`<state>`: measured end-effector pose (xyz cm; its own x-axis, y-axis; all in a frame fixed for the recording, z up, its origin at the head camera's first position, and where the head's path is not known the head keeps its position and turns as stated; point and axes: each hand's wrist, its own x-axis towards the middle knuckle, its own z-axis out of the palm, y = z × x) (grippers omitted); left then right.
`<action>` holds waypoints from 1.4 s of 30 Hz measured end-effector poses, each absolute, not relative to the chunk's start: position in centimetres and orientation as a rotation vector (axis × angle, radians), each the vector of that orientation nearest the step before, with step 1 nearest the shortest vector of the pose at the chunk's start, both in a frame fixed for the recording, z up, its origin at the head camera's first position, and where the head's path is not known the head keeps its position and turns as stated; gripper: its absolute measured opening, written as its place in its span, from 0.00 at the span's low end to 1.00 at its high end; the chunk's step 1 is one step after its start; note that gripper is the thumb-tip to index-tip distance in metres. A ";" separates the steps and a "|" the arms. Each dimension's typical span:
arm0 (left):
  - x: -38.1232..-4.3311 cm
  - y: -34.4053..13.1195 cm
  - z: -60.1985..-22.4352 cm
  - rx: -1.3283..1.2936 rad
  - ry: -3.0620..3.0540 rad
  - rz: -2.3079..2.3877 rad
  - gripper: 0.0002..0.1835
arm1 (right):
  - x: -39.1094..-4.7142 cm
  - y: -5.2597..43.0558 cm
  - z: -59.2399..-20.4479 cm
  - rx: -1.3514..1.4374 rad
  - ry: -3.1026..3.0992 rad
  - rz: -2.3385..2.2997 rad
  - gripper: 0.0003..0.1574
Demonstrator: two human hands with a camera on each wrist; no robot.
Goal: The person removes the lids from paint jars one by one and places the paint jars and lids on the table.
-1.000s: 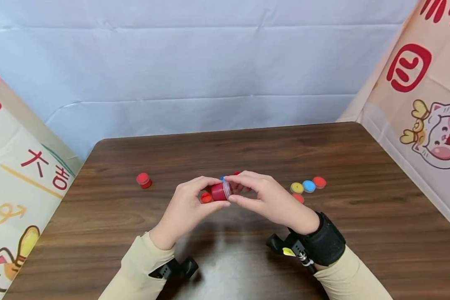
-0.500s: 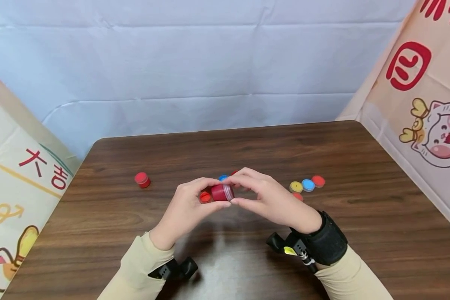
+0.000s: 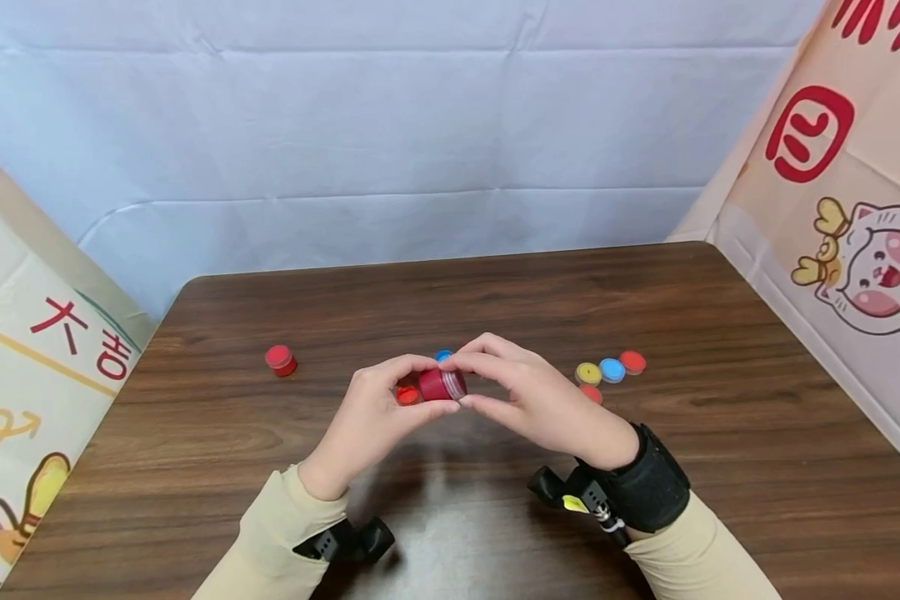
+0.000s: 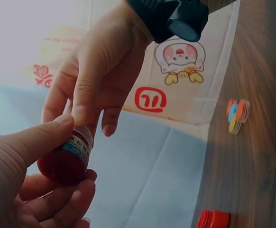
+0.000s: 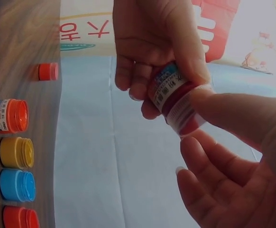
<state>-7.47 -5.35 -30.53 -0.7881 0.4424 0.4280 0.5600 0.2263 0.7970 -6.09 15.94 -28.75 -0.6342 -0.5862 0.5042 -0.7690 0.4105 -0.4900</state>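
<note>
A small dark red paint jar [image 3: 435, 385] is held tipped on its side above the table, its lid end to the right. Around the jar's body curl the thumb and fingers of my left hand [image 3: 378, 408]. My right hand [image 3: 536, 392] pinches the clear lid [image 5: 188, 118] with its thumb and fingertips. The lid sits on the jar's mouth. A printed label [image 4: 77, 145] shows on the side of the jar. Below the hands stands an orange-red jar without a lid [image 3: 407, 395]; a blue jar [image 3: 443, 355] is partly hidden behind the fingers.
Uncapped jars stand in a row in the right wrist view: orange-red, yellow [image 5: 17, 153], blue and red [image 5: 19, 217]. Loose lids, including a yellow one [image 3: 588, 373] and a blue one [image 3: 612, 370], lie to the right. A capped red jar [image 3: 281, 360] stands at the left.
Both hands stay on the jar in nearly the same place. The right fingertips have shifted slightly at the lid, and the lid end has tilted a little. The head view has drifted slightly.
</note>
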 end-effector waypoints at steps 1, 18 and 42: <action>-7.4 -5.3 -30.5 -0.972 -2.379 -1.654 0.19 | -6.1 16.0 -28.7 1.189 -2.416 1.032 0.26; -7.3 -4.8 -31.2 -0.958 -2.226 -1.619 0.25 | -6.1 15.9 -28.4 0.899 -2.543 1.311 0.21; -6.9 -4.3 -31.0 -1.092 -2.202 -1.414 0.24 | -5.9 15.3 -29.3 0.989 -2.345 1.327 0.18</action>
<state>-6.92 -4.34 -31.04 -0.6637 0.4341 0.6092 0.7345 0.2241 0.6405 -5.92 15.30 -29.31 -0.7305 -0.4289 0.5315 -0.6765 0.3473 -0.6494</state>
